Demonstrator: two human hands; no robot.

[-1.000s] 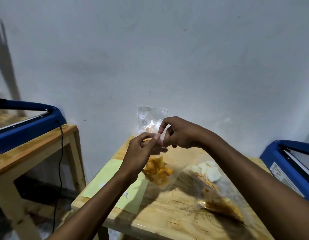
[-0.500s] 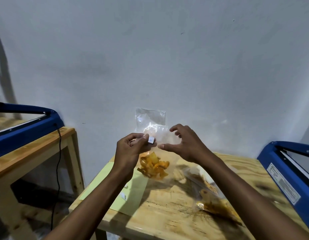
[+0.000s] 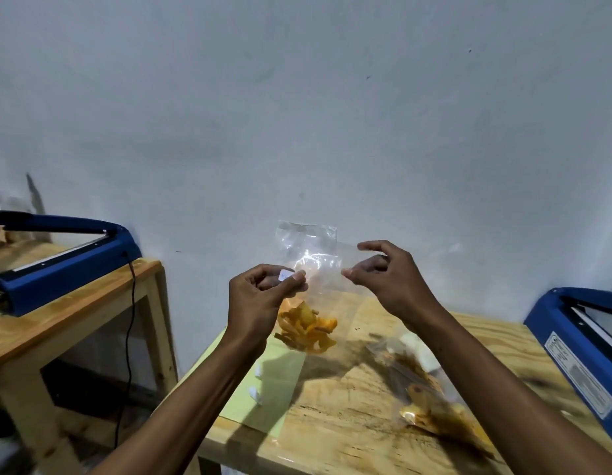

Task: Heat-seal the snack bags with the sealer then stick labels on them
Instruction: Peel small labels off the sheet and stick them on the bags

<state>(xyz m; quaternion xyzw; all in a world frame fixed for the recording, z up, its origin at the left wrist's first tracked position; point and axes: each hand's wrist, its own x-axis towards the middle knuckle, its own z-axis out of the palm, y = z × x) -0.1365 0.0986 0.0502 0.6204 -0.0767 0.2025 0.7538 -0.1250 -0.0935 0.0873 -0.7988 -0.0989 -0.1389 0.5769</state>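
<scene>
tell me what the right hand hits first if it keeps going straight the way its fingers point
Most likely the clear snack bag. The right hand points its fingertips leftward at the bag's right edge, with the left hand and its small white label beyond. Depth is unclear, so it could pass just in front.

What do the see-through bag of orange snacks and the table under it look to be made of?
The clear snack bag looks like thin glossy plastic film: it is transparent, crinkled and glinting. The pale wooden table seems to be unfinished plywood or pine, with visible grain and dark streaks.
</scene>
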